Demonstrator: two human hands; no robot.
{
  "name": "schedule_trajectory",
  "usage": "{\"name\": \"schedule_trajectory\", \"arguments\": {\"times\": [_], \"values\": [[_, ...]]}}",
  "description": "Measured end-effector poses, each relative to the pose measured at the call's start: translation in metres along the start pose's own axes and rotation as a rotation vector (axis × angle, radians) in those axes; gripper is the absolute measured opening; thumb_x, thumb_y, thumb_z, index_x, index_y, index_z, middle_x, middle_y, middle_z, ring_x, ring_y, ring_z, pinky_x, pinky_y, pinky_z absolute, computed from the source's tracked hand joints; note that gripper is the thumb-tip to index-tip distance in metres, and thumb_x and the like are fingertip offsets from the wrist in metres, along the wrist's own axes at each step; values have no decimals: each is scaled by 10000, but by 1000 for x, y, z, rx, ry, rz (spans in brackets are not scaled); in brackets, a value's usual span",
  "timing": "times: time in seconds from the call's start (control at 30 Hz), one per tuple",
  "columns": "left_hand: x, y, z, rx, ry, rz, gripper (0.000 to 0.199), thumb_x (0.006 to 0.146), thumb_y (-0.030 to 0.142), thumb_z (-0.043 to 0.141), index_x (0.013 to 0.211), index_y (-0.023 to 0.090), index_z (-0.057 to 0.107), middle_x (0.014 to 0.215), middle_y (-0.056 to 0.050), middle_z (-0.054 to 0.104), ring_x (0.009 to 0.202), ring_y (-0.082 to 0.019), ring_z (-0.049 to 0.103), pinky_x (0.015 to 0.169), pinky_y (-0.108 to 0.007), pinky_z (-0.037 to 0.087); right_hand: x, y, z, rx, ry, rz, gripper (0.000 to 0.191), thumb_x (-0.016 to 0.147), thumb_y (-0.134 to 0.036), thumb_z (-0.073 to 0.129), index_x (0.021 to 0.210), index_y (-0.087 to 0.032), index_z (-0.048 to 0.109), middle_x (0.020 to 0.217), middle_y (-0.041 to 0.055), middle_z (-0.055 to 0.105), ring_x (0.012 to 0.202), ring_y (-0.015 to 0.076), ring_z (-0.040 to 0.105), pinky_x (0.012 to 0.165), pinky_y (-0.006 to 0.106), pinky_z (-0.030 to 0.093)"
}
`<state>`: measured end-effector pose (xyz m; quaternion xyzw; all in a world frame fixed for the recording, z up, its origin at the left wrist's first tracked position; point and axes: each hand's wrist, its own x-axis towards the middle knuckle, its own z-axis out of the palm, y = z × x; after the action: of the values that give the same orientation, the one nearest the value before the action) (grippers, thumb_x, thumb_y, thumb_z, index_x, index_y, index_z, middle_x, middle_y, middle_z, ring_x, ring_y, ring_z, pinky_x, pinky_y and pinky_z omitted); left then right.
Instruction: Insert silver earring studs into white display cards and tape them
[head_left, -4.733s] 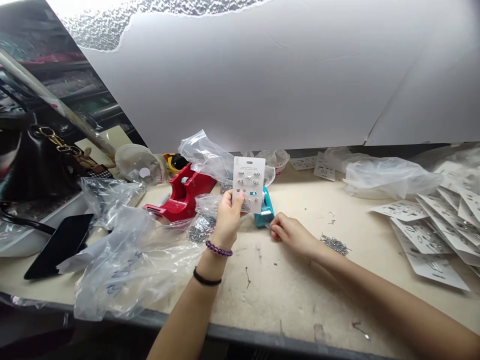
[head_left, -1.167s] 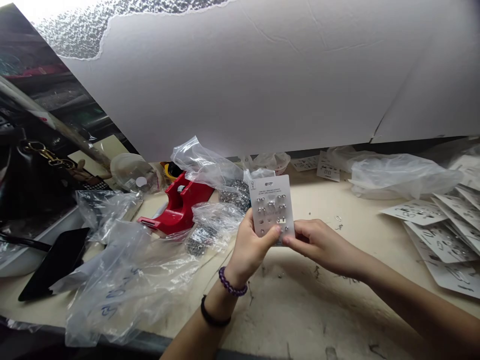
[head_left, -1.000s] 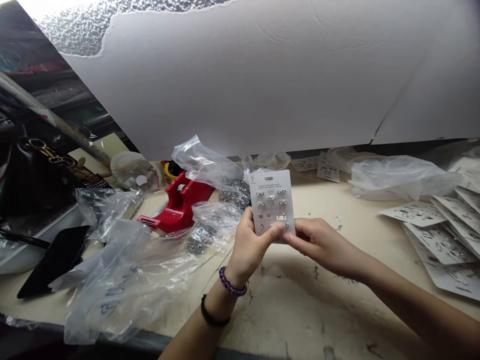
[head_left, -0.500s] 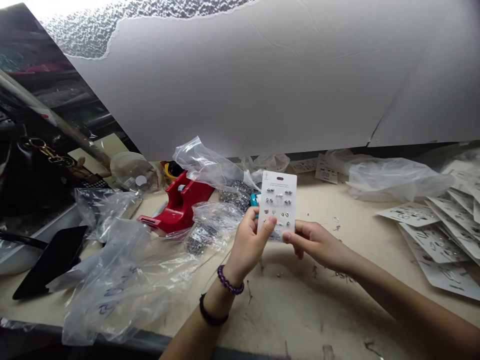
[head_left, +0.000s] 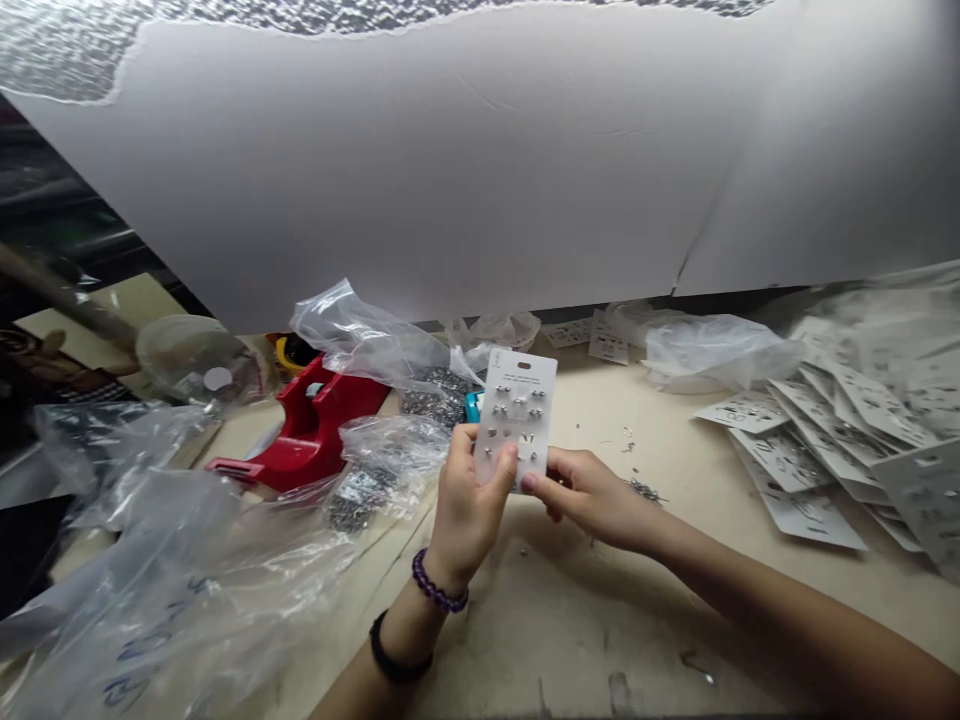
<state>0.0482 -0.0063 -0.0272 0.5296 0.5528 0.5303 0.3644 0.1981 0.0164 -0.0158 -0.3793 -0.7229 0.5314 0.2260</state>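
Note:
A white earring card (head_left: 516, 415) with rows of small silver studs stands upright between my hands. My left hand (head_left: 469, 497) grips its lower left side, thumb across the front. My right hand (head_left: 589, 493) pinches its lower right edge. Behind the card, a teal tape dispenser (head_left: 472, 406) shows only as a sliver. Loose metal findings (head_left: 645, 490) lie on the bench just beyond my right fingers. Nearest my left hand, a clear plastic bag (head_left: 390, 455) holds small metal pieces.
A red tape dispenser (head_left: 309, 430) stands left of the hands, among crumpled plastic bags (head_left: 142, 570). Overlapping printed cards (head_left: 795, 470) spread across the right of the cream bench (head_left: 600, 610). Another plastic bag (head_left: 716, 352) lies behind them. White board (head_left: 420, 150) rises along the back.
My right hand has joined my left on the card, which my left hand alone held earlier. The whole scene has slid left in view, and the card now leans slightly left.

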Motion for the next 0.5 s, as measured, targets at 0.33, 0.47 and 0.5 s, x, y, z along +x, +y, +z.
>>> {"name": "schedule_trajectory", "arguments": {"times": [0.33, 0.47, 0.5], "values": [[-3, 8, 4, -210, -242, -79, 364, 813, 418, 495, 1064, 171, 403, 974, -80, 620, 850, -175, 603, 733, -300, 480, -26, 2, -6, 146, 282, -41, 217, 827, -359, 485, 794, -152, 539, 690, 11, 518, 611, 102, 500, 538, 235, 431], [-9, 13, 4, -172, -428, -121, 445, 858, 458, 377, 1218, 208, 305, 1143, -106, 554, 915, -184, 581, 768, -338, 477, -58, 13, -38, 362, 891, -210, 166, 818, -312, 499, 831, -168, 581, 773, 35, 579, 678, 127, 566, 575, 281, 502], [-11, 13, 4, -140, -456, -123, 437, 862, 450, 376, 1227, 222, 299, 1169, -102, 537, 931, -179, 573, 788, -341, 471, -68, 17, -50, 384, 1115, -278, 130, 788, -290, 535, 824, -175, 585, 780, 33, 581, 682, 132, 574, 578, 292, 508]]}}
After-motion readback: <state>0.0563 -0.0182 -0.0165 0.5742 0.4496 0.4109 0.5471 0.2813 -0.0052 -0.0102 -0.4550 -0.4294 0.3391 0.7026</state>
